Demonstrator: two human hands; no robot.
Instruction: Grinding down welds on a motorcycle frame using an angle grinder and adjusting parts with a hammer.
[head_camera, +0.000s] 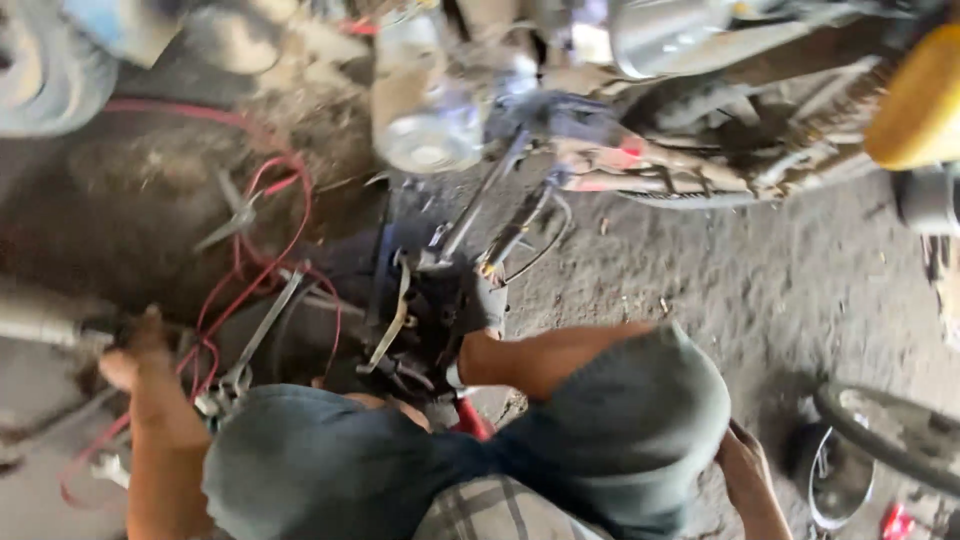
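Note:
The view is blurred and looks down over my bent knees in grey-blue shorts (620, 430). My left hand (132, 350) reaches out to the left and is closed around the end of a grey metal tube (45, 325) lying on the dirty floor. My right hand (745, 468) hangs low beside my right knee; only its back shows and its fingers are hidden. My shin stretches forward to a dark-covered foot (487, 300) next to a cluster of black motorcycle parts and cables (420, 300).
Red wires (285, 215) loop over the floor around pliers (235, 215) and a long spanner (258, 335). A motorcycle's shiny engine part (425, 125) and frame (650, 165) fill the top. A yellow part (920, 100), a tyre (890, 432) and a metal bowl (838, 485) stand at right.

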